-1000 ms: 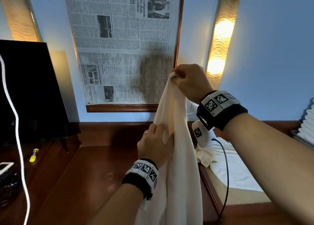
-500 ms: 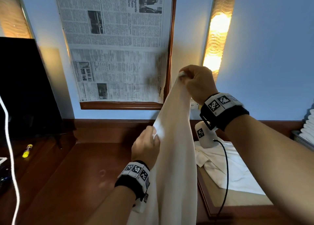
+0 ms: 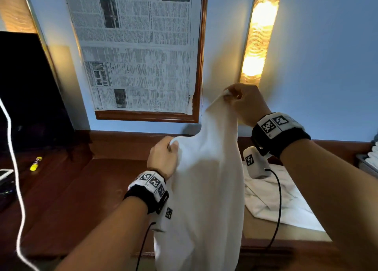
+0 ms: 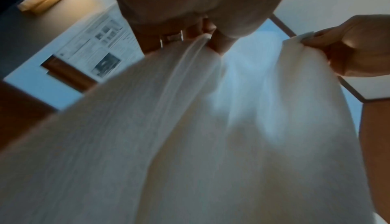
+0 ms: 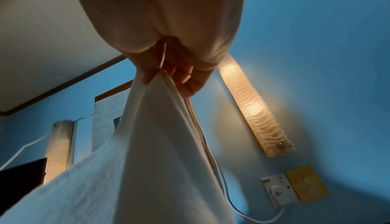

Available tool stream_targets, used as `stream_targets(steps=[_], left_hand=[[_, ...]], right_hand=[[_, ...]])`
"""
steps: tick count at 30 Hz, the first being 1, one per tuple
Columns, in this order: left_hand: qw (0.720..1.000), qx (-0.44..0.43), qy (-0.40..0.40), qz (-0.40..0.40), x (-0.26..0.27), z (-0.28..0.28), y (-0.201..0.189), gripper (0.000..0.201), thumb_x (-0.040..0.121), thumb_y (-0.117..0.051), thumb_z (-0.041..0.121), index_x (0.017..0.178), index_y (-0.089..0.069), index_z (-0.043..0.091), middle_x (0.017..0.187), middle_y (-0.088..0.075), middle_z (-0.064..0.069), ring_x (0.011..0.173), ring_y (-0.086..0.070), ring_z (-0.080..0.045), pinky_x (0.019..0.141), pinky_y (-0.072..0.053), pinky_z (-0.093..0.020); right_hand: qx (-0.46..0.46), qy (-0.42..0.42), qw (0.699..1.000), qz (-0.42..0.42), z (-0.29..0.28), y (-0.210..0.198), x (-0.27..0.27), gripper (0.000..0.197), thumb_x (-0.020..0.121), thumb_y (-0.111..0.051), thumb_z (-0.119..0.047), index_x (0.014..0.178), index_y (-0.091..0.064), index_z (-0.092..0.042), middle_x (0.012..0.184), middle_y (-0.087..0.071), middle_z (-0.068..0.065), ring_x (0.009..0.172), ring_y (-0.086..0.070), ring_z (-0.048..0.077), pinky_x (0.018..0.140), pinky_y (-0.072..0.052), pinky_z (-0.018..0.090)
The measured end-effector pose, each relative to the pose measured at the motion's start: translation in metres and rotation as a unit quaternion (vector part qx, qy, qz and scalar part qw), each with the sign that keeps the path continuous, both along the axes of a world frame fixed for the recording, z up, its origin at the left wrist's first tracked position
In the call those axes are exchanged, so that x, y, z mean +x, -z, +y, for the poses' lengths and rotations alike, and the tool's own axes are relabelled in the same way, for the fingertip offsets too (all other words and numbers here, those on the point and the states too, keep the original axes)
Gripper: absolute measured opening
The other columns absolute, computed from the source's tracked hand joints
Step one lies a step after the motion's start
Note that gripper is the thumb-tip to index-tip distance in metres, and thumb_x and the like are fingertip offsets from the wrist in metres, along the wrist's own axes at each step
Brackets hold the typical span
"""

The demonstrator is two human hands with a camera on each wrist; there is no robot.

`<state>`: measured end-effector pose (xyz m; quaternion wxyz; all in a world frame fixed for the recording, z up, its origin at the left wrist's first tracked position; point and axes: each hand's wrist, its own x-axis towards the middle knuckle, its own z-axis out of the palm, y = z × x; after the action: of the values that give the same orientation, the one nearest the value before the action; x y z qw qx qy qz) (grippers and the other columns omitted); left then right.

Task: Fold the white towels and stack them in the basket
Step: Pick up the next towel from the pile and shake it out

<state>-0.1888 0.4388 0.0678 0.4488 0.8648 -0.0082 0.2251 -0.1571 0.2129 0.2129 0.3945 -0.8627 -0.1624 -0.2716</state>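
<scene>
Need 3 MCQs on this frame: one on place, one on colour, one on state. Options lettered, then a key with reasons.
1. Where does the second white towel lie?
A. On the surface right of the held towel
B. On the dark screen
C. Over the wall lamp

2. What colour is the marker on the desk?
A. Red
B. Yellow
C. Green

3. How is the held towel being handled?
A. Lying flat
B. Hanging, gripped by both hands
C. Folded in a basket

Key: 1 A, it lies crumpled below the right wrist. 2 B, yellow body near the screen. 3 B, left hand and right hand each pinch its upper edge.
</scene>
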Motion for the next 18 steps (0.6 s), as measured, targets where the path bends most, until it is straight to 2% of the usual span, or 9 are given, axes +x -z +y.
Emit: stream_targets(steps=[3, 5, 6, 7, 8, 11, 14, 16, 18], left_hand=[[0.999, 0.041, 0.024, -0.007, 0.003, -0.005, -0.020, 0.018, 0.099, -0.053, 0.023, 0.083, -0.058, 0.018, 0.087, -0.066, -0.005, 0.089, -0.059, -0.030, 0.072, -0.039, -0.032], [0.997, 0.046, 0.046, -0.030, 0.003, -0.012, -0.032, 0.014, 0.097, -0.056, 0.018, 0.087, -0.064, 0.015, 0.090, -0.070, -0.006, 0.089, -0.061, -0.029, 0.074, -0.043, -0.033], [0.997, 0.044, 0.056, -0.043, 0.001, -0.015, -0.040, 0.013, 0.095, -0.057, 0.016, 0.086, -0.066, 0.016, 0.087, -0.070, -0.005, 0.087, -0.061, -0.029, 0.075, -0.045, -0.034], [0.995, 0.042, 0.065, -0.056, -0.001, -0.018, -0.046, 0.014, 0.094, -0.059, 0.013, 0.083, -0.066, 0.018, 0.084, -0.069, -0.003, 0.084, -0.061, -0.027, 0.075, -0.046, -0.034], [0.994, 0.040, 0.073, -0.068, -0.004, -0.020, -0.052, 0.015, 0.093, -0.060, 0.012, 0.081, -0.066, 0.019, 0.079, -0.068, 0.001, 0.081, -0.060, -0.025, 0.073, -0.046, -0.032], [0.990, 0.039, 0.095, -0.093, -0.016, -0.016, -0.057, 0.015, 0.091, -0.063, 0.011, 0.078, -0.068, 0.019, 0.069, -0.062, 0.011, 0.072, -0.059, -0.018, 0.069, -0.046, -0.030], [0.989, 0.047, 0.086, -0.113, -0.032, 0.002, -0.048, 0.009, 0.090, -0.062, 0.013, 0.088, -0.067, 0.020, 0.076, -0.063, 0.007, 0.069, -0.056, -0.018, 0.068, -0.047, -0.032], [0.987, 0.112, 0.053, -0.102, -0.042, 0.019, -0.038, 0.010, 0.088, -0.058, 0.011, 0.091, -0.062, 0.019, 0.084, -0.061, 0.002, 0.075, -0.054, -0.021, 0.070, -0.046, -0.034], [0.987, 0.152, 0.019, -0.047, -0.052, 0.039, -0.026, 0.010, 0.086, -0.054, 0.012, 0.085, -0.051, 0.021, 0.083, -0.056, 0.001, 0.078, -0.051, -0.025, 0.069, -0.043, -0.035]], right_hand=[[-0.076, -0.075, 0.992, 0.061, 0.008, 0.012, -0.016, 0.014, 0.093, -0.065, -0.013, 0.094, -0.071, -0.025, 0.097, -0.065, -0.011, 0.095, -0.060, 0.010, 0.091, -0.047, 0.028], [-0.163, -0.137, 0.974, 0.082, 0.021, 0.024, -0.032, 0.009, 0.089, -0.069, -0.010, 0.095, -0.074, -0.012, 0.107, -0.063, 0.000, 0.095, -0.055, 0.008, 0.088, -0.043, 0.019], [-0.200, -0.173, 0.961, 0.077, 0.028, 0.034, -0.037, 0.010, 0.087, -0.070, -0.006, 0.096, -0.075, -0.004, 0.110, -0.063, 0.008, 0.095, -0.055, 0.012, 0.085, -0.043, 0.018], [-0.223, -0.204, 0.950, 0.074, 0.034, 0.045, -0.041, 0.012, 0.085, -0.072, -0.004, 0.096, -0.074, 0.001, 0.109, -0.062, 0.014, 0.098, -0.056, 0.018, 0.086, -0.044, 0.022], [-0.226, -0.217, 0.946, 0.087, 0.040, 0.057, -0.043, 0.012, 0.083, -0.073, -0.002, 0.095, -0.073, 0.002, 0.108, -0.061, 0.015, 0.100, -0.057, 0.023, 0.089, -0.044, 0.025], [-0.210, -0.164, 0.959, 0.100, 0.052, 0.079, -0.043, 0.011, 0.084, -0.068, -0.004, 0.093, -0.073, -0.009, 0.102, -0.056, 0.012, 0.098, -0.056, 0.029, 0.093, -0.045, 0.036], [-0.229, -0.093, 0.968, 0.052, 0.065, 0.079, -0.045, 0.023, 0.086, -0.058, -0.006, 0.097, -0.075, -0.017, 0.093, -0.052, 0.006, 0.089, -0.054, 0.028, 0.083, -0.045, 0.039], [-0.220, -0.069, 0.973, 0.010, 0.077, 0.069, -0.050, 0.021, 0.086, -0.058, -0.007, 0.096, -0.074, -0.014, 0.092, -0.051, 0.002, 0.091, -0.055, 0.028, 0.080, -0.045, 0.037], [-0.197, -0.058, 0.978, -0.029, 0.091, 0.058, -0.056, 0.015, 0.086, -0.060, -0.007, 0.094, -0.073, -0.010, 0.096, -0.056, 0.005, 0.094, -0.058, 0.029, 0.081, -0.047, 0.038]])
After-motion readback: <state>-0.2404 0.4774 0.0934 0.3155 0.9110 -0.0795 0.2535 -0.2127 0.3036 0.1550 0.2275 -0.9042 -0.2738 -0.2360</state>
